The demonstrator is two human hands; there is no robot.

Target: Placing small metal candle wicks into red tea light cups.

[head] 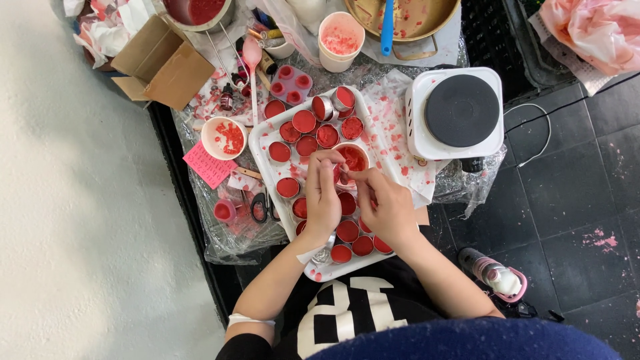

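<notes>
A white tray point(261, 157) holds several small round tins filled with red wax. My left hand point(322, 193) rests over the tray's middle, fingers pinched near a paper cup of red wax point(353, 158). My right hand point(388, 208) sits beside it, its fingertips pinching a thin stick or wick toward the same cup. Whatever small thing sits between the two sets of fingertips is hidden. A few tins point(352, 246) lie below my hands.
A white single-burner hot plate point(460, 111) stands right of the tray. Above are a stained pan point(407, 17) with a blue spatula, paper cups point(340, 41), a pink mould point(293, 83), a cardboard box point(163, 63), scissors point(261, 208) and a bottle point(497, 275) on the dark floor.
</notes>
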